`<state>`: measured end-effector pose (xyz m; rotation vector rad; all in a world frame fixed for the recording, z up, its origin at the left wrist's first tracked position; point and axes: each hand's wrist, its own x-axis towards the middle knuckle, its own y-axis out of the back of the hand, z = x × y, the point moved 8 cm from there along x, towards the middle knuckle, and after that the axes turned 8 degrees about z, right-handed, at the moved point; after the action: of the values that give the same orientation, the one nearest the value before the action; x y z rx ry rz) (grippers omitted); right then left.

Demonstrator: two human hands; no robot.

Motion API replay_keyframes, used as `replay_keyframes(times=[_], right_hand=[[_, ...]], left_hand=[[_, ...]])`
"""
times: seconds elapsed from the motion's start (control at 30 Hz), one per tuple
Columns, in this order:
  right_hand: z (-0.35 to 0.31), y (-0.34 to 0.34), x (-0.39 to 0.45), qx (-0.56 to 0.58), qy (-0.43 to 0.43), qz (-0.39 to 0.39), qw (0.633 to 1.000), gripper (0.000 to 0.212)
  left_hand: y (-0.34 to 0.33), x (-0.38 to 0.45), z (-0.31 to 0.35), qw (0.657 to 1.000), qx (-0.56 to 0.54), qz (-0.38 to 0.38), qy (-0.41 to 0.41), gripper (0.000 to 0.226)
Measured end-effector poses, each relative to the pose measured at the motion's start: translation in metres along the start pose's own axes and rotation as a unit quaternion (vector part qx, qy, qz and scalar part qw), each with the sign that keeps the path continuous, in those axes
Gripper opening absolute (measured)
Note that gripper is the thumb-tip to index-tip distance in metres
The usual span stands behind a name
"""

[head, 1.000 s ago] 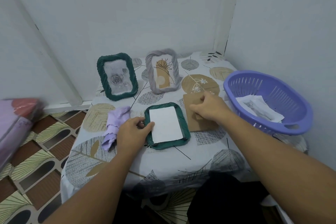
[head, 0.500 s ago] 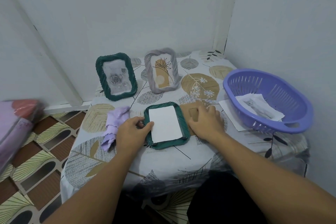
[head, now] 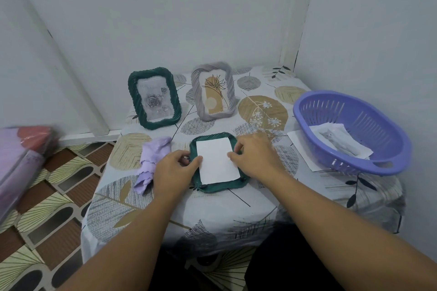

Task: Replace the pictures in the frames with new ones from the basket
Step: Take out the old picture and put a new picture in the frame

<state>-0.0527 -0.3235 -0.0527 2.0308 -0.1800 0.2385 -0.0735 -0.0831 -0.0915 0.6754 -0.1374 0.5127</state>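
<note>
A person sits at a small table (head: pixel 236 215) covered with a leaf-patterned cloth; only the two bare forearms and hands are in view. A blurred pink and red bundle (head: pixel 23 156) is cut off at the left edge, and I cannot tell what it is.

There are three picture frames. Two stand upright at the back of the table: a green frame (head: pixel 155 98) holding a grey rose picture, and a grey frame (head: pixel 214 91) just beside it holding a tan picture of a plant. The third frame (head: pixel 216 163), also green, lies face down near the front, with a white card (head: pixel 216 163) resting in its back opening. Whatever is printed on the card's other side is hidden.

The left hand (head: pixel 175 170) presses on the lying frame's left edge, thumb bent onto the rim beside the card. The right hand (head: pixel 256 155) covers the frame's right edge, its fingertips (head: pixel 233 155) curled down and touching the card's right side; how firmly it grips is hard to judge.

One crumpled lilac cloth (head: pixel 153 160) lies just left of the left hand. One purple basket (head: pixel 350 130) sits to the right, well apart from the hands, holding some white pictures (head: pixel 338 140); they overlap, so I cannot count them. A white sheet (head: pixel 305 151) pokes out from under the basket, mostly hidden.
</note>
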Motion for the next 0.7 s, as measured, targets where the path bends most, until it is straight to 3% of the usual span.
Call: replay_keyframes(times=[0.2, 0.6, 0.7], right_hand=[[0.005, -0.010, -0.003, -0.007, -0.055, -0.034, 0.998, 0.054], [0.015, -0.018, -0.003, 0.049, -0.141, -0.075, 0.986, 0.050], [0.010, -0.010, -0.002, 0.046, -0.120, -0.045, 0.991, 0.036]], left_hand=[[0.000, 0.000, 0.002, 1.000, -0.001, -0.006, -0.005, 0.024], [0.000, 0.001, 0.001, 1.000, 0.001, -0.008, -0.007, 0.030], [0.000, 0.000, 0.002, 1.000, 0.003, -0.010, -0.006, 0.029]])
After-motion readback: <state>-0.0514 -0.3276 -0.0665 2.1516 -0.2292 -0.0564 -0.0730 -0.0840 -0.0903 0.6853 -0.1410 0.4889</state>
